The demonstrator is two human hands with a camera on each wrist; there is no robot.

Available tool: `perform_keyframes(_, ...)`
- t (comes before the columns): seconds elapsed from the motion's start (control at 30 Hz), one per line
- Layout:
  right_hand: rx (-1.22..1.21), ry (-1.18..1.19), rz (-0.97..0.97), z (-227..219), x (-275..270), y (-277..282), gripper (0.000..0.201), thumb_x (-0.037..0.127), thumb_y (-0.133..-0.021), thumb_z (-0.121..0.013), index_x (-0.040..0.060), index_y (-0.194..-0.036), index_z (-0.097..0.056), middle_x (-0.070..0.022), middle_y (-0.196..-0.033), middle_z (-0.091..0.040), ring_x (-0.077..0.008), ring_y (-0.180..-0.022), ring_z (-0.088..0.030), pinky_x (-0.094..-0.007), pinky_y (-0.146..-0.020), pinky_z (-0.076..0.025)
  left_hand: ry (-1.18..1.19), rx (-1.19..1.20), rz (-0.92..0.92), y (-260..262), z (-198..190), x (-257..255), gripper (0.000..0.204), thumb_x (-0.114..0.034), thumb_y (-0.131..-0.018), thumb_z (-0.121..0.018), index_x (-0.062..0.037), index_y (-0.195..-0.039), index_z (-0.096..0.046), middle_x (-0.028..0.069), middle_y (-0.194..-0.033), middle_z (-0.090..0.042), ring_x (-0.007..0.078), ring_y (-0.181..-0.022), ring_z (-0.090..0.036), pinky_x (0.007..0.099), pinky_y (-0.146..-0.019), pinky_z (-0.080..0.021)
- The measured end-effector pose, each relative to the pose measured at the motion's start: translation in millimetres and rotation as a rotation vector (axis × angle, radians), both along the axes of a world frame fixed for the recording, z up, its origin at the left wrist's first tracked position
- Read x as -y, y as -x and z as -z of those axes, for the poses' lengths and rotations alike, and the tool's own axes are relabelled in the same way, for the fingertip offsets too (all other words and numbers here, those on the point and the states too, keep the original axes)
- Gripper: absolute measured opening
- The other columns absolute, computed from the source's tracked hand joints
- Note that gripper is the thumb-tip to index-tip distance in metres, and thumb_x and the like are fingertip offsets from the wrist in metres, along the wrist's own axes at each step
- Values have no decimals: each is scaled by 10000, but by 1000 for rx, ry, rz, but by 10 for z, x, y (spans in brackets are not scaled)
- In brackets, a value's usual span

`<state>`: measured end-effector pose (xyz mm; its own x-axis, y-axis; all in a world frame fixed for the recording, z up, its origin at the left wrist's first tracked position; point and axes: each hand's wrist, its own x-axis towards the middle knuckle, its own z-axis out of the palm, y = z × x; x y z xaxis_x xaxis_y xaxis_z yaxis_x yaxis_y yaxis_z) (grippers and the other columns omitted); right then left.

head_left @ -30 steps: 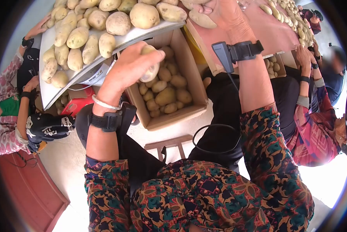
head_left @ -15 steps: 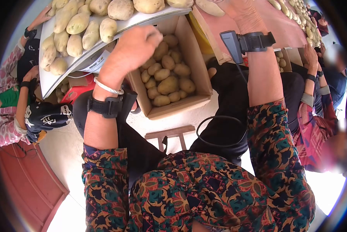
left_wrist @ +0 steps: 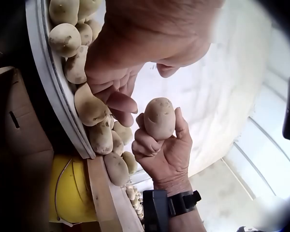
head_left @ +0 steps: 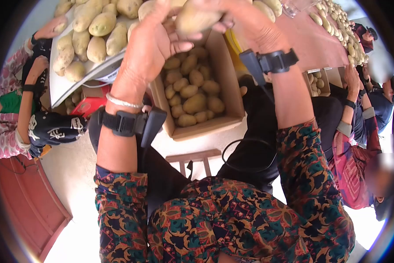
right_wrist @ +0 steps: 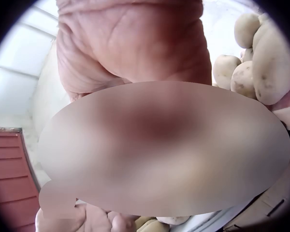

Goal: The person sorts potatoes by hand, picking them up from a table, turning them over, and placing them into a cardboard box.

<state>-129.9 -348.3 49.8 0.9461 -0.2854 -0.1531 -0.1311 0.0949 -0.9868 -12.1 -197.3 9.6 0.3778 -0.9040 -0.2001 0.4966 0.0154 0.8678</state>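
In the head view my right hand [head_left: 249,22] grips a pale oval potato [head_left: 197,17] above the far end of the cardboard box. The left wrist view shows that potato [left_wrist: 159,119] upright between the fingers and thumb of my right hand [left_wrist: 166,157]. My left hand [head_left: 151,46] is beside it, fingers loosely bent, with no potato visibly in its grip; in the left wrist view this hand [left_wrist: 150,38] is near potatoes at the table edge. A large blur hides most of the right wrist view, where part of my left hand [right_wrist: 94,218] shows low down.
Several potatoes [head_left: 194,103] lie in the cardboard box [head_left: 232,94] between the legs. More are piled on the white-edged table [head_left: 58,94] at the left. A pink surface [head_left: 306,48] is at the right, a yellow bucket [left_wrist: 70,193] near the box. Other people sit on both sides.
My left hand held a potato over the box a second ago; that potato is out of this hand, which has moved up toward my right. My right hand has come leftward and now holds a potato.
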Motion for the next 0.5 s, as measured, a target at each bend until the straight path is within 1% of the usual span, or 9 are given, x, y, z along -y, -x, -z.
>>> perform_keyframes(0.03,50,310,-81,88,38,-66,328,384,-864,-628,62,-913,-664,17,-730,-617,-61,-572,-503,-202,-506,-368,54,41,36,23,-2,24,658,-552,-995,-304,17,-1243,-524,138,-1082,-662,156,-846,-643,205,-584,-458)
perform_keyframes(0.07,27,272,-76,146,61,-67,319,346,-873,-634,43,-969,-662,31,-747,-609,-44,-567,-489,-184,-510,-355,19,37,124,-8,35,1,620,-560,-985,-345,-19,-1203,-556,118,-1048,-671,151,-850,-645,207,-589,-465)
perform_keyframes(0.17,21,234,-41,53,39,-59,307,283,-881,-644,21,-1041,-670,25,-783,-614,-34,-564,-476,-168,-507,-333,-47,76,137,-9,47,-22,535,-568,-913,-520,-62,-1064,-611,65,-835,-672,99,-616,-604,186,-441,-393)
perform_keyframes(0.27,102,184,274,95,232,-91,238,226,-840,-671,30,-974,-678,11,-724,-624,-55,-550,-512,-188,-498,-373,-230,9,75,45,-9,-46,493,-559,-913,-525,-74,-953,-606,93,-642,-633,102,-490,-546,192,-384,-322)
perform_keyframes(0.33,189,73,550,151,406,-87,236,170,-814,-670,-1,-976,-670,-50,-769,-665,-78,-547,-531,-208,-506,-413,-201,-32,66,50,32,-61,492,-553,-914,-527,-70,-965,-603,98,-654,-637,110,-492,-549,201,-382,-325)
perform_keyframes(0.37,202,87,552,211,482,-107,236,170,-814,-670,-1,-976,-670,-50,-769,-665,-78,-547,-531,-208,-506,-413,-192,-80,56,38,68,-62,492,-548,-914,-529,-65,-977,-601,103,-666,-640,118,-495,-552,209,-380,-329)
perform_keyframes(0.43,150,244,783,246,558,-169,250,151,-800,-668,-20,-982,-664,-80,-802,-676,-84,-557,-542,-221,-528,-448,-155,-122,63,32,102,-62,485,-535,-915,-535,-63,-1010,-593,114,-702,-650,139,-508,-563,220,-399,-352)
perform_keyframes(0.47,68,406,841,275,582,-210,263,172,-800,-654,-22,-977,-656,-128,-820,-686,-180,-624,-620,-309,-598,-507,-169,-139,31,34,120,-66,482,-528,-915,-537,-61,-1024,-589,116,-719,-653,146,-520,-569,224,-415,-365)
perform_keyframes(0.5,85,418,842,294,591,-263,263,172,-800,-654,-22,-977,-656,-128,-820,-686,-180,-624,-620,-309,-598,-507,-178,-153,-4,35,119,-76,479,-521,-916,-539,-60,-1038,-584,119,-736,-656,152,-532,-576,227,-430,-379)
